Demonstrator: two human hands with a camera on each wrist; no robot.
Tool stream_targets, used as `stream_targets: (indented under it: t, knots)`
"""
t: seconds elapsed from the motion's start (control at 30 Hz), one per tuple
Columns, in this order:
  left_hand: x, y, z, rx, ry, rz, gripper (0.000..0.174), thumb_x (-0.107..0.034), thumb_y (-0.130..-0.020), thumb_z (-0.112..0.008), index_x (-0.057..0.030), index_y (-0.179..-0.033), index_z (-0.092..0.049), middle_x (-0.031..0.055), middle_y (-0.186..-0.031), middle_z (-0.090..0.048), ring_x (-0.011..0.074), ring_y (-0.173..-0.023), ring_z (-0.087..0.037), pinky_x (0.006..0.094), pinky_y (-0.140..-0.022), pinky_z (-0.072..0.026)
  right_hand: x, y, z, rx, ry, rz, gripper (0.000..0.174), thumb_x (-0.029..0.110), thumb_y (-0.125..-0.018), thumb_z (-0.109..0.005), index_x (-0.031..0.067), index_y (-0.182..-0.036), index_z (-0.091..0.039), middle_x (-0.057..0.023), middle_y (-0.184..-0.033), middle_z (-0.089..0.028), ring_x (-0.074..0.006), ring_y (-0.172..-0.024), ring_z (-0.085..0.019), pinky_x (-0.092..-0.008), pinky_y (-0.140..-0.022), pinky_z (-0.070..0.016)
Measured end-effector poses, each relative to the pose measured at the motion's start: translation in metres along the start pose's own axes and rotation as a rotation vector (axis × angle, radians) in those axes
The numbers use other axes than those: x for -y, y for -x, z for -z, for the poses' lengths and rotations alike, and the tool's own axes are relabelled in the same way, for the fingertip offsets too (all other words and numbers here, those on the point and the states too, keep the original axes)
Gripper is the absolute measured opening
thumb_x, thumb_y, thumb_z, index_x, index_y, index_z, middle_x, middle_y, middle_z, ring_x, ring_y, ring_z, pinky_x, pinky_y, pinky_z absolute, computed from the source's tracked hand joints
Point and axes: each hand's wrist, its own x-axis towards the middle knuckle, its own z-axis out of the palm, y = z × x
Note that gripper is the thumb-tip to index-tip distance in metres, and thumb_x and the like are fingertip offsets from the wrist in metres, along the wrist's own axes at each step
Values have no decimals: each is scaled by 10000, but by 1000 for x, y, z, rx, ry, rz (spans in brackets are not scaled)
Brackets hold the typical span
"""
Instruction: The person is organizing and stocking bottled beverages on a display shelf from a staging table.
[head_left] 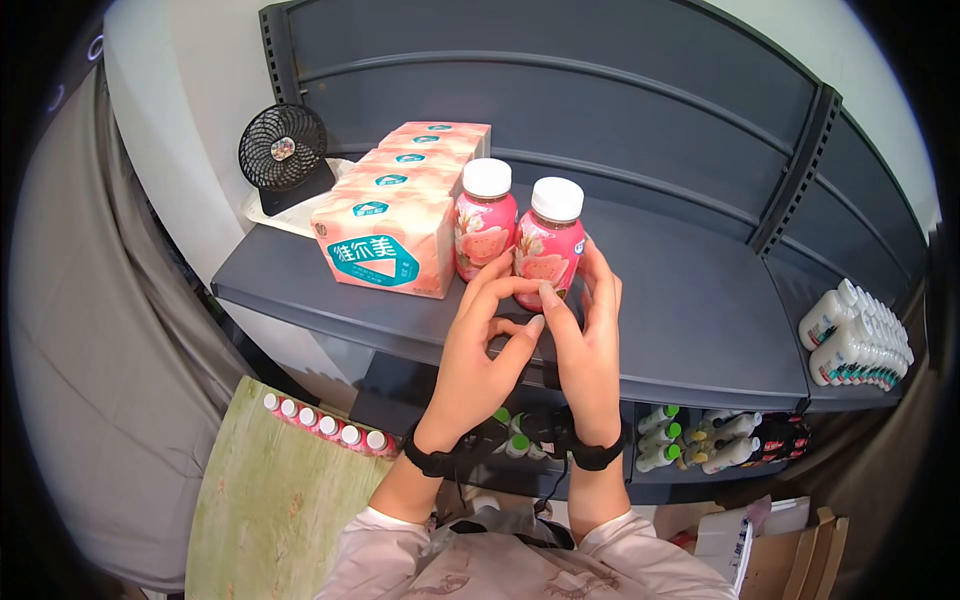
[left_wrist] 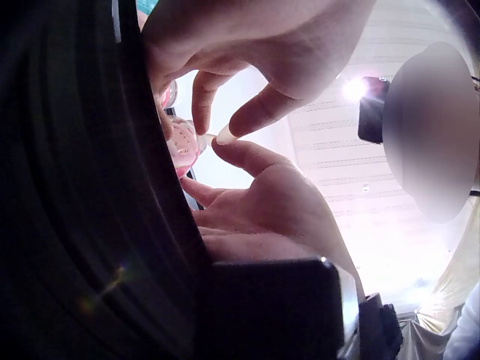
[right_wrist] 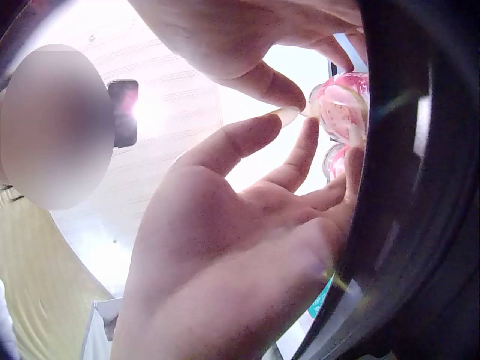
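A pink drink bottle (head_left: 548, 262) with a white cap stands upright near the front of the grey shelf (head_left: 690, 290). My left hand (head_left: 478, 355) curls round its left side, the index finger reaching across the lower front. On the other side, my right hand (head_left: 590, 335) holds it with curved fingers. Both thumbs come close together before the bottle's base. A second, matching bottle (head_left: 484, 215) stands just left and slightly behind. Beside that runs a row of peach tissue packs (head_left: 385, 250) with teal labels. In the right wrist view, fingers partly cover the held bottle (right_wrist: 341, 105).
A black fan (head_left: 283, 150) stands behind the tissue packs at the left. White bottles (head_left: 860, 335) crowd the shelf's right section. Several pink bottles (head_left: 328, 427) line a light table (head_left: 270, 510) below. Green-capped bottles (head_left: 660, 440) fill a lower shelf; cardboard (head_left: 800, 565) leans at lower right.
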Motion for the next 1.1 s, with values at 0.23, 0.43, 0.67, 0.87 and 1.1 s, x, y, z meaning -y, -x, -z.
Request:
stream_targets:
  t: [0.23,0.43,0.67,0.87,1.1]
  knots:
    - [-6,8,0,-90,-48,-28,331,5,-875,-633,-43,-1198,-582,145,-1381,-423,160,-1105,-559,240,-743,-513,-3,6,-2,-30,71,46,646,138,-899,-663,-2,-1442,-341,-162,-1294,-399,-248,-1194,-463,-359,-1004,-398]
    - [-8,18,4,-168,-32,-11,424,20,-874,-629,-21,-1281,-517,122,-1304,-449,152,-1060,-540,250,-747,-510,-2,10,2,21,58,40,668,83,-843,-700,-16,-1415,-370,-167,-1291,-409,-268,-1196,-498,-376,-1003,-423]
    - [-13,31,10,-189,77,-17,565,29,-855,-644,-17,-1383,-449,85,-1167,-461,129,-991,-520,247,-797,-478,3,17,0,137,-47,-41,708,95,-757,-783,-43,-1348,-418,-170,-1251,-549,-234,-1130,-581,-356,-955,-468]
    - [-24,53,27,-188,-157,-33,657,62,-786,-699,10,-1382,-426,44,-1101,-477,105,-960,-499,257,-876,-451,11,29,-10,244,-56,26,740,93,-672,-827,-28,-1304,-461,-146,-1195,-601,-221,-1115,-599,-350,-959,-468]
    - [-42,91,63,-386,-507,-152,631,-83,-654,-851,11,-1208,-563,68,-858,-544,158,-727,-509,277,-657,-431,1,55,-45,505,-102,137,752,131,-620,-853,-7,-1275,-510,-184,-1210,-600,-310,-1073,-625,-374,-919,-491]
